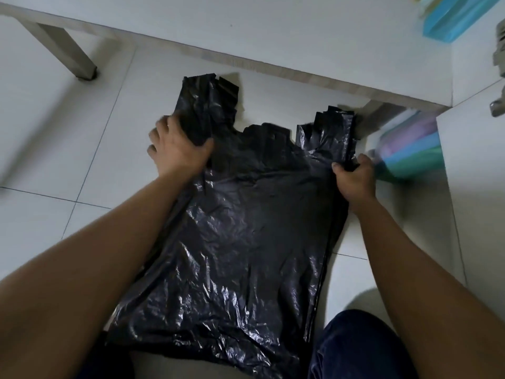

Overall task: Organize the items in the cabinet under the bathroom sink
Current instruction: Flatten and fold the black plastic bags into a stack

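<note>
The left hand (177,149) is pressing down on the left handle of a stack of black plastic bags (246,228), fingers closed over it. The right hand (355,176) is pinching the right handle. The bags are lying flat on the tiled floor (68,132) at frame centre, below the cabinet (273,36). Coloured bags (407,149) are showing blurred at right.

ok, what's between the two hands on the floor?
Head view: only the stack of black plastic bags. The left hand grips near one handle loop, the right hand the other edge; nothing else lies between.
</note>
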